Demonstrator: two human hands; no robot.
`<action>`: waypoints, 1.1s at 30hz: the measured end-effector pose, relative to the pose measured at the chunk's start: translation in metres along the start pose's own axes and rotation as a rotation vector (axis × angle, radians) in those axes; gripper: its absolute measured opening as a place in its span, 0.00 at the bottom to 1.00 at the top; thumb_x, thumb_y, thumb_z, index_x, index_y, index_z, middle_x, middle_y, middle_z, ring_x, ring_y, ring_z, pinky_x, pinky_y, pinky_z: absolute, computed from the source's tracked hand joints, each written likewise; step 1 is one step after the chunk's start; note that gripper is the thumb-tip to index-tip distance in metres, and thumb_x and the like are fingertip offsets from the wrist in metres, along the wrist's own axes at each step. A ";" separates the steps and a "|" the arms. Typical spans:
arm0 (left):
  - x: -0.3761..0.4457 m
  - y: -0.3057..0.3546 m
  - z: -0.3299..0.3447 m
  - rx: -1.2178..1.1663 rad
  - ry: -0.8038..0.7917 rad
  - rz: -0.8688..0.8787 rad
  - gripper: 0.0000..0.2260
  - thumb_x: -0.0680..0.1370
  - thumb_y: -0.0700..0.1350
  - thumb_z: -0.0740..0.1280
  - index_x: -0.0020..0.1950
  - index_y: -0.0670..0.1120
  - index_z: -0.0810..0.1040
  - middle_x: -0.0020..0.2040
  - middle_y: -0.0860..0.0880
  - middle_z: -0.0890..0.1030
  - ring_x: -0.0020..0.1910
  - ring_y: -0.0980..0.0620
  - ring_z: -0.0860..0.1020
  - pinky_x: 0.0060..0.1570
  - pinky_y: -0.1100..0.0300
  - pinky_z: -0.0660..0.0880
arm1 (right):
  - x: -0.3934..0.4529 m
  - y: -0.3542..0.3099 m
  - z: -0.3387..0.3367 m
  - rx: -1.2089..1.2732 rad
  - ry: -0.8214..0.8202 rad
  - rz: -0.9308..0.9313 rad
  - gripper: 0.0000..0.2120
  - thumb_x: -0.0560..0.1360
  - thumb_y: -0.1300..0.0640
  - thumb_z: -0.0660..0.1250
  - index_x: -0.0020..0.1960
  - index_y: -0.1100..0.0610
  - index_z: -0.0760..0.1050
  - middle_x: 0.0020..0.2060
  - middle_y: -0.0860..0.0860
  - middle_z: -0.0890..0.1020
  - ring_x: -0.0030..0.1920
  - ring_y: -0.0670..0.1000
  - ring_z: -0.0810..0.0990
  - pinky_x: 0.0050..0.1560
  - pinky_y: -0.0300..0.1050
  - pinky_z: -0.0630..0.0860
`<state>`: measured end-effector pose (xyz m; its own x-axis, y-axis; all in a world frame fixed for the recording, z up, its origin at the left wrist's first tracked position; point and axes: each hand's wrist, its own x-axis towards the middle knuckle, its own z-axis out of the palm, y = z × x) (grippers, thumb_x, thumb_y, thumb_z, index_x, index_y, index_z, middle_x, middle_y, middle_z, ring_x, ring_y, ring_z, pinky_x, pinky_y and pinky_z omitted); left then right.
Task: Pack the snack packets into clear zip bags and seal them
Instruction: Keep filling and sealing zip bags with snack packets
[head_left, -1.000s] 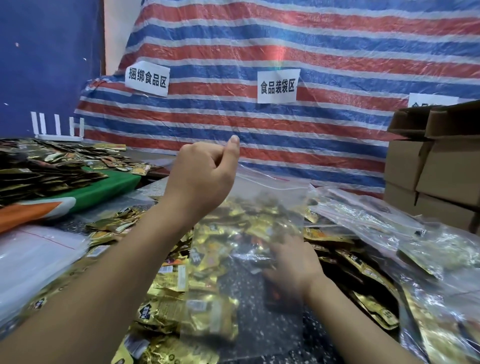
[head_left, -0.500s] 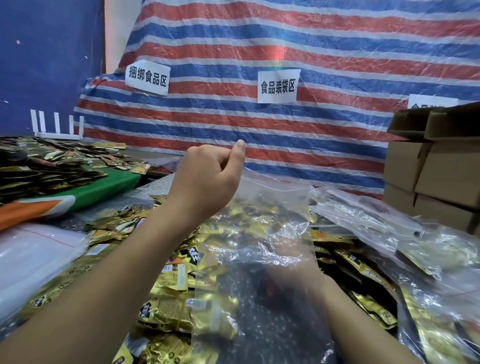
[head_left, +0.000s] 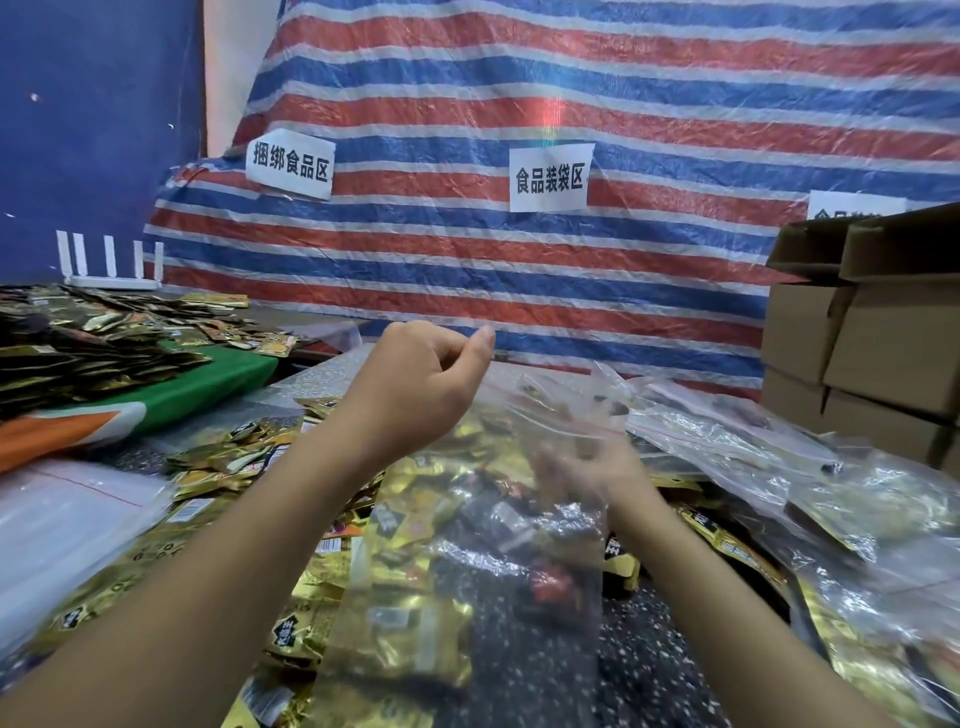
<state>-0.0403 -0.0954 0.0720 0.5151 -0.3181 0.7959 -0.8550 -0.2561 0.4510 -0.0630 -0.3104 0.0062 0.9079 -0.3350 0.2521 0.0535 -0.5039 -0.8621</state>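
Speckled counter (head_left: 524, 670) strewn with gold packets (head_left: 218, 457); striped tarp (head_left: 571, 104) hung behind, boxes (head_left: 872, 353) stacked right. Zip bag (head_left: 467, 597) pinched by left grip (head_left: 415, 384); right grip (head_left: 587, 462) blurred inside, state unreadable.

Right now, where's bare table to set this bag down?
Bare speckled table shows between the forearms, under the clear zip bag; another strip lies beyond the left hand. Snack packets crowd left, filled bags right.

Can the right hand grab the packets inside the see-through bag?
Probably yes. The left hand pinches the clear zip bag open by its top edge, and the right hand, blurred, shows through the plastic, apparently already inside, near the dark packets.
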 end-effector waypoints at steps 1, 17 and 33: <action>0.000 -0.001 0.000 -0.009 -0.034 -0.012 0.27 0.83 0.48 0.61 0.25 0.41 0.62 0.21 0.52 0.61 0.21 0.56 0.58 0.25 0.62 0.58 | 0.001 -0.005 -0.009 0.222 0.017 0.067 0.17 0.69 0.56 0.77 0.55 0.56 0.79 0.49 0.54 0.85 0.40 0.47 0.85 0.35 0.38 0.79; -0.002 -0.002 0.003 -0.072 -0.084 0.020 0.27 0.82 0.51 0.60 0.26 0.39 0.64 0.21 0.54 0.62 0.20 0.56 0.59 0.24 0.63 0.58 | -0.026 -0.069 -0.054 0.864 -0.220 -0.248 0.23 0.74 0.53 0.67 0.66 0.61 0.74 0.52 0.57 0.85 0.52 0.56 0.85 0.50 0.52 0.82; -0.002 0.002 0.003 -0.088 -0.004 0.040 0.31 0.80 0.59 0.54 0.29 0.35 0.66 0.24 0.47 0.66 0.23 0.53 0.63 0.24 0.58 0.60 | -0.039 -0.073 -0.061 0.109 -0.468 -0.355 0.19 0.72 0.57 0.75 0.62 0.55 0.80 0.55 0.52 0.85 0.57 0.53 0.83 0.61 0.53 0.75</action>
<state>-0.0433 -0.0979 0.0704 0.4802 -0.3303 0.8126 -0.8770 -0.1615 0.4526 -0.1273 -0.3091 0.0857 0.9122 0.2375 0.3338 0.4068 -0.4282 -0.8070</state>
